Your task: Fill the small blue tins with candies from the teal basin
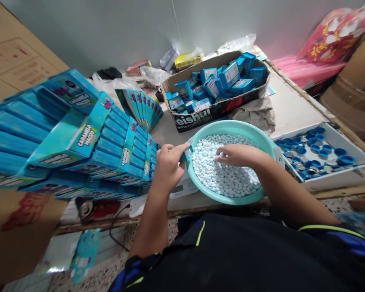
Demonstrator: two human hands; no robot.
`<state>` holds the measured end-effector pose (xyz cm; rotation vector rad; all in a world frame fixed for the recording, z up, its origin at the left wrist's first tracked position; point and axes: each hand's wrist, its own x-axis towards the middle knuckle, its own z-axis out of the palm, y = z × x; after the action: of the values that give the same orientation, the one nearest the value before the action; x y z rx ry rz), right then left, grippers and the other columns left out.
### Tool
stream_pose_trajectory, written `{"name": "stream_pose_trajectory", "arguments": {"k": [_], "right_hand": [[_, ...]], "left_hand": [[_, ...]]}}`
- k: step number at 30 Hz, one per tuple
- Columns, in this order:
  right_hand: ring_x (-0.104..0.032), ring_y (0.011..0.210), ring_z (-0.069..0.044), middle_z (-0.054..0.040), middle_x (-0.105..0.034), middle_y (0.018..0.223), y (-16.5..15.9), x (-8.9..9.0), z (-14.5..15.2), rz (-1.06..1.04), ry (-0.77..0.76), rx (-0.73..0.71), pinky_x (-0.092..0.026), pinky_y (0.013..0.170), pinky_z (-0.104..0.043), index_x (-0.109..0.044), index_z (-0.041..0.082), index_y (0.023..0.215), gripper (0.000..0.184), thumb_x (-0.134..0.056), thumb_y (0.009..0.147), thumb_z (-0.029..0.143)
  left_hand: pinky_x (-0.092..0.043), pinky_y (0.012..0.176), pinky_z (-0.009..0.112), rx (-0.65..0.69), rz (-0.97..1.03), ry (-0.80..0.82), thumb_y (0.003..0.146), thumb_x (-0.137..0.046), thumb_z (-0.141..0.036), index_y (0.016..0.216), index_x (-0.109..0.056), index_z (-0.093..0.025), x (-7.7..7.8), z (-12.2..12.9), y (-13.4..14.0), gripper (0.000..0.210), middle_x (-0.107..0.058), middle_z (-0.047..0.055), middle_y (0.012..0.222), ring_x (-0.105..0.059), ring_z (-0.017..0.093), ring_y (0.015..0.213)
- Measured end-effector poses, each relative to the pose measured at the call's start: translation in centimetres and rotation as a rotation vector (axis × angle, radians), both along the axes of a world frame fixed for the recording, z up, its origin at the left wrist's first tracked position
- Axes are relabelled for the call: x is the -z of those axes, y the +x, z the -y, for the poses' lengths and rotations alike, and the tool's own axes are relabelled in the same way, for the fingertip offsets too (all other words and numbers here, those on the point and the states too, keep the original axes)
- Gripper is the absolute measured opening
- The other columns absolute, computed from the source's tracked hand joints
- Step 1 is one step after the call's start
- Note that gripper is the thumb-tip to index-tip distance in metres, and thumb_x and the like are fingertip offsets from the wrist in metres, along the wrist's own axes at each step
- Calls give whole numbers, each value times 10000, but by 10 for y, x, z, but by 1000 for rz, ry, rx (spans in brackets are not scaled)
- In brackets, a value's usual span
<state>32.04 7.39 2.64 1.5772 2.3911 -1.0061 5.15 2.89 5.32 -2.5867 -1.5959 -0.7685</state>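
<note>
A turquoise basin (234, 198) full of small white and pale blue candies (219, 178) sits in front of me. At its left rim my left hand (169, 165) is closed around a small blue candy box (187, 154), whose near side is partly covered by the fingers. Over the middle of the candies hangs my right hand (231, 155), its fingers curled together close to the surface. Whatever the right fingertips hold is too small to make out. Part of a white device, perhaps a scale (182, 188), shows beneath my left wrist.
Stacked blue display boxes (124, 154) rise at the left. Behind the basin, a cardboard carton (197, 119) holds many blue boxes, with a grey cloth (255, 113) beside it. A white tray (314, 184) of blue caps stands right. Fanned printed cards (142, 107) lie behind the stacks.
</note>
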Motion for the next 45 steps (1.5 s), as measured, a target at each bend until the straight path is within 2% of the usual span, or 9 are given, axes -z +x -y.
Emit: {"name": "stream_pose_trajectory", "arguments": {"k": [6,11,16,19,22,25,29,36,45], "right_hand": [[-685,980,-250,-81,-734,1191,0,-2,1,11,15,31,-478,761,-330,-680,244,1264,381,-528,1019,492],[-687,977,-266,-94,-741,1174,0,2,1,-10,17,-5,-488,762,-348,-680,227,1258,377,-546,1010,477],[-691,968,-264,-95,-745,1160,0,2,1,-19,17,-2,-494,776,-354,-688,230,1242,367,-547,1008,475],[-691,982,-269,-90,-743,1164,-1,2,2,-11,17,-14,-498,794,-365,-686,230,1250,375,-538,1007,473],[-686,1006,-282,-110,-734,1196,0,4,4,-14,33,-15,-507,819,-380,-684,217,1272,390,-543,999,456],[-681,983,-286,-115,-722,1209,1,7,6,-22,94,-94,-508,825,-381,-701,234,1265,402,-636,939,461],[-665,927,-254,-87,-712,1193,1,11,6,18,132,-172,-486,785,-348,-705,251,1242,431,-742,853,434],[-639,838,-216,-60,-739,1008,-1,10,3,49,85,-152,-408,682,-314,-708,211,1128,253,-668,893,291],[-584,704,-173,-26,-714,871,-4,7,6,62,61,-138,-368,625,-301,-716,212,1043,194,-609,883,239]], "left_hand": [[-491,930,472,-86,-31,10,801,-711,-129,1301,-704,-230,2,-16,-13,510,-733,102,1040,-610,297,1013],[-504,1045,457,-104,322,33,832,-772,-273,1296,-678,-225,3,-12,-19,476,-717,97,1233,-639,282,1157],[-559,1030,443,-235,839,-190,764,-823,-338,1252,-641,-208,39,-6,-27,537,-705,115,1262,-693,280,1147],[-572,1003,458,-286,943,-329,694,-845,-346,1222,-619,-198,66,-6,-41,593,-697,121,1229,-700,285,1118],[-528,1065,489,-323,971,-352,665,-859,-360,1253,-596,-216,79,-3,-52,659,-632,144,1351,-634,318,1257],[-431,1167,524,-308,942,-267,699,-857,-379,1345,-561,-255,75,6,-55,721,-551,145,1474,-513,337,1411],[-339,1245,516,-229,831,-135,816,-785,-371,1343,-583,-264,55,20,-49,574,-561,114,1474,-476,294,1449],[-460,1172,489,-190,695,65,908,-693,-362,1225,-623,-240,32,32,-43,347,-603,99,1376,-566,258,1355],[-508,1106,450,-236,676,146,925,-683,-312,1108,-689,-222,33,34,-53,203,-658,82,1268,-622,234,1254]]}}
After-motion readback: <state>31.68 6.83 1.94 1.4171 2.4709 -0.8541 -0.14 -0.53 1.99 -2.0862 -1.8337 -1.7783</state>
